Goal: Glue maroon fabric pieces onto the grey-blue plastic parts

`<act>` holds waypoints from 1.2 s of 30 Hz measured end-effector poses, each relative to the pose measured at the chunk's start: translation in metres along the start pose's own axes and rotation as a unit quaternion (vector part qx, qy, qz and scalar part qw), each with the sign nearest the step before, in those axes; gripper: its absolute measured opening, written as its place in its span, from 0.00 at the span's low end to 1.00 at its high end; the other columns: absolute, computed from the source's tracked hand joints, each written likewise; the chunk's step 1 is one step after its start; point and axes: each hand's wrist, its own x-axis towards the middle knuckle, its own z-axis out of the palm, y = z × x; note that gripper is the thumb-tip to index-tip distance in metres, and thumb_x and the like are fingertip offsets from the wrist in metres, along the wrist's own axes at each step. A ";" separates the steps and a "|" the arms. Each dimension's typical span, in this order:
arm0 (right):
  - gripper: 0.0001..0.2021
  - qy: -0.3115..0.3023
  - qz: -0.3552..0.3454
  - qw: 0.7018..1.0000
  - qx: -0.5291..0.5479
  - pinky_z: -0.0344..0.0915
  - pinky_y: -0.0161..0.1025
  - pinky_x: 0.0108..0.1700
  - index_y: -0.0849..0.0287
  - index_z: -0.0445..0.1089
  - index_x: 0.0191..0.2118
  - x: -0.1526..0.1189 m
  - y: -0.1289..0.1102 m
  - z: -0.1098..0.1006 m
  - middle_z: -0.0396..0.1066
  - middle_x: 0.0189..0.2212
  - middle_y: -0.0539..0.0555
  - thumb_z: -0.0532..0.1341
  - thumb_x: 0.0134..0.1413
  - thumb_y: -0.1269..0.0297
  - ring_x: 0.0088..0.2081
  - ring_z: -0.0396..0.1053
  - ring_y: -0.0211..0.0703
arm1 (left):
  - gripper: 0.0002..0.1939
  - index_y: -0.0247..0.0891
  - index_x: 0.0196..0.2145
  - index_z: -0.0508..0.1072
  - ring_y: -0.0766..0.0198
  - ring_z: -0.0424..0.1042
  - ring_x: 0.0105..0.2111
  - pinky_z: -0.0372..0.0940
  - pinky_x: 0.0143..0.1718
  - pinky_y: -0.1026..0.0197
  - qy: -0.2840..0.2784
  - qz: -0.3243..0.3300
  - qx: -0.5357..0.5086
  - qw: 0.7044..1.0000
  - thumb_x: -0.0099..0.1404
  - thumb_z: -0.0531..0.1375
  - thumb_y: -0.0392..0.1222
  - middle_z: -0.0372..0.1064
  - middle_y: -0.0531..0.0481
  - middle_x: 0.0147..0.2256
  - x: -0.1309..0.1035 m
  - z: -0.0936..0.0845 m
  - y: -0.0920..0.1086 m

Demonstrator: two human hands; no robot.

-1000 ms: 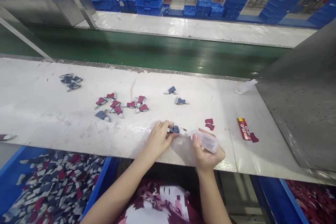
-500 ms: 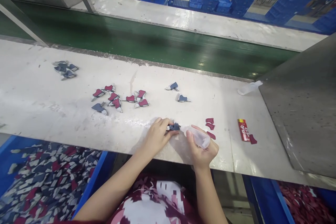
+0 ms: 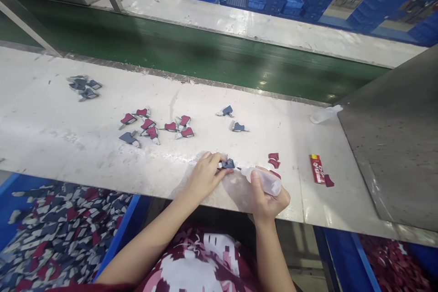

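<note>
Between the thumb and fingers of my left hand (image 3: 204,175) is a small dark blue-grey plastic piece (image 3: 228,164), held just above the bench. My right hand (image 3: 270,200) is wrapped round a translucent squeeze bottle (image 3: 265,181). Its thin nozzle points left and ends close to the blue-grey piece; whether they touch I cannot tell. Beside the right hand lie a few flat maroon inserts (image 3: 273,163), one partly hidden by the bottle. Two blue-grey pieces (image 3: 238,127) rest farther back. Left of my hands are several pieces with maroon faces (image 3: 148,124).
Another cluster of blue-grey pieces (image 3: 83,87) lies at the far left. A red packet (image 3: 317,169) and a second clear bottle (image 3: 325,114) lie to the right, near a metal housing (image 3: 397,146). A green belt (image 3: 191,52) runs behind. Blue bins (image 3: 132,214) flank me below.
The bottle in my right hand has shifted slightly right and down, drawing its nozzle back from the blue-grey piece. My left hand has tilted that piece so its face shows more.
</note>
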 end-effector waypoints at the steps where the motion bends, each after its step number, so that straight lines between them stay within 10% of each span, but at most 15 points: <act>1: 0.09 0.000 0.005 1.000 0.003 0.75 0.41 0.31 0.62 0.79 0.36 0.000 0.000 0.000 0.81 0.32 0.56 0.70 0.52 0.62 0.31 0.79 0.50 | 0.09 0.40 0.41 0.71 0.56 0.72 0.39 0.68 0.40 0.56 0.001 0.000 0.000 1.000 0.65 0.67 0.40 0.72 0.50 0.38 0.000 0.000 0.000; 36: 0.11 -0.061 -0.004 0.998 0.017 0.78 0.43 0.33 0.62 0.78 0.39 0.003 -0.016 0.017 0.81 0.33 0.58 0.67 0.55 0.59 0.31 0.80 0.50 | 0.09 0.41 0.41 0.70 0.55 0.73 0.43 0.69 0.41 0.55 -0.007 -0.002 -0.028 1.000 0.65 0.66 0.37 0.73 0.49 0.39 -0.001 -0.001 0.001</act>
